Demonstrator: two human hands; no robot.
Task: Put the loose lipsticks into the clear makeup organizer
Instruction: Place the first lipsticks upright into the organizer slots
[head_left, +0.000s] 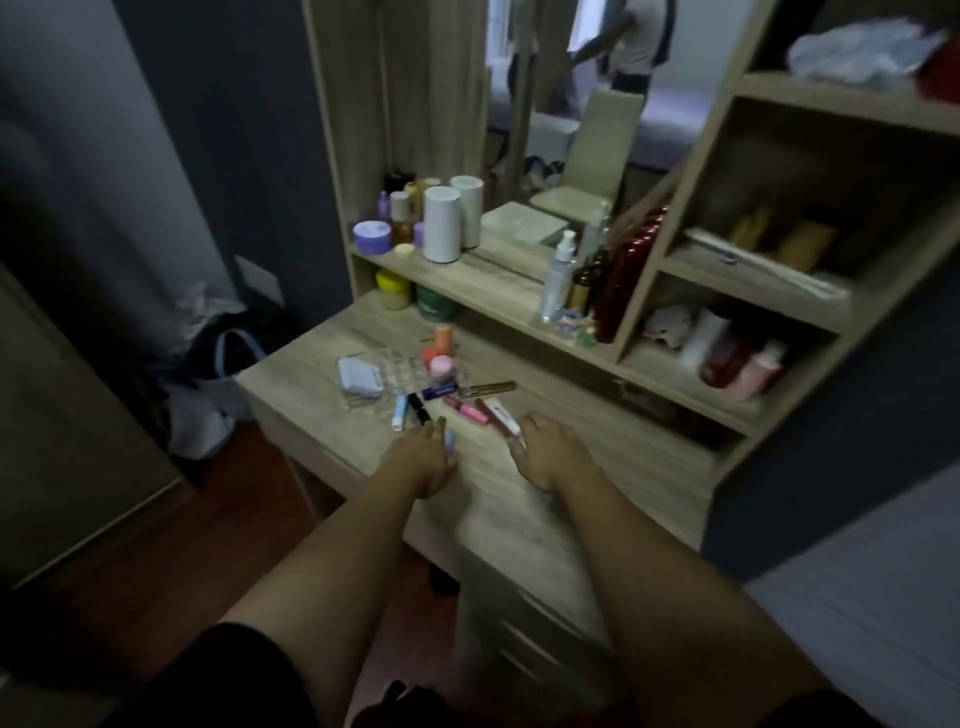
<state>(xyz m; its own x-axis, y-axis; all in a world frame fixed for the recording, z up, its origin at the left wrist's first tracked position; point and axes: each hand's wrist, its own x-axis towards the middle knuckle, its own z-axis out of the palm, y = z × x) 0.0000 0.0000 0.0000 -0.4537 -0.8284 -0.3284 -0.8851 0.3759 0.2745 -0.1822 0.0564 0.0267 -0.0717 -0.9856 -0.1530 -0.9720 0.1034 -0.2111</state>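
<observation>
Plastic lipsticks (470, 408) lie loose on the wooden desk (597, 441), just in front of the clear organizer (384, 376); I judge them light, rigid, prone to rolling. My left hand (423, 457) pinches a pale blue tube (450, 441) mid-barrel, while my right hand (545, 452) rests half-curled, fingertip touching a pink-and-white tube (504, 415).
</observation>
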